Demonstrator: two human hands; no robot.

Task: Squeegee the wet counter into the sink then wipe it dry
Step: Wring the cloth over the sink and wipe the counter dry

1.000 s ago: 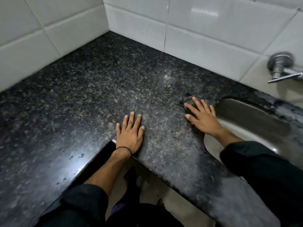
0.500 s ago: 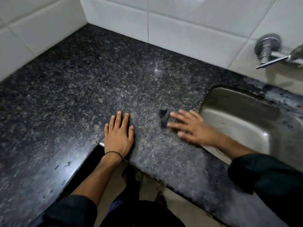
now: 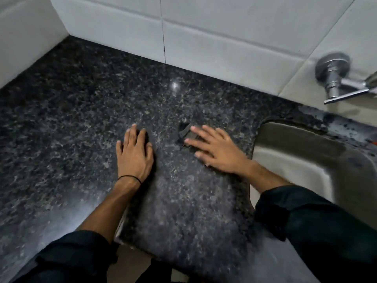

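The dark speckled granite counter point(image 3: 81, 119) fills most of the head view, with a steel sink point(image 3: 306, 160) set into it at the right. My right hand point(image 3: 218, 151) lies flat with fingers spread, pressing a small dark cloth point(image 3: 184, 130) onto the counter just left of the sink rim. Only the cloth's left edge shows past the fingertips. My left hand point(image 3: 133, 154) rests palm down on the bare counter a hand's width to the left, holding nothing. A thin black band circles its wrist.
White tiled walls meet in a corner behind the counter. A chrome tap point(image 3: 334, 76) sticks out of the wall above the sink at the upper right. The counter's front edge has a notch below my left forearm, with floor visible beneath.
My right hand has slid the cloth leftward from the sink rim toward the middle of the counter. My left hand has moved a little farther in from the front edge.
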